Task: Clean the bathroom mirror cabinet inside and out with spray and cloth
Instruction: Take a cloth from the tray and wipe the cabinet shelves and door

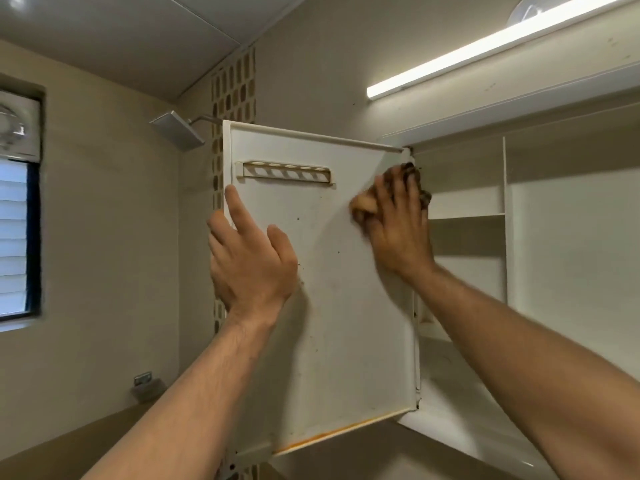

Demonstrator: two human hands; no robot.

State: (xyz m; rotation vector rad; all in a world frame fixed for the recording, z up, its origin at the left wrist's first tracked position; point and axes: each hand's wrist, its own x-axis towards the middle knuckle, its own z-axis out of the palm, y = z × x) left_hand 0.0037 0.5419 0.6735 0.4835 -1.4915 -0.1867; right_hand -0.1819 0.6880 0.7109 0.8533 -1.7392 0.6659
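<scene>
The white cabinet door (339,306) is swung open toward me, its stained inner face showing dark specks and a toothbrush rack (285,172) near the top. My left hand (251,258) grips the door's left edge, fingers wrapped behind it and thumb on the inner face. My right hand (398,226) presses a brown patterned cloth (363,202) flat against the upper right of the door, close to the hinge side. The open cabinet (505,202) with white shelves is to the right. No spray bottle is in view.
A lit tube lamp (485,51) runs above the cabinet. A square shower head (178,131) sticks out behind the door's top left. A louvred window (15,233) and a fan (14,124) are on the left wall.
</scene>
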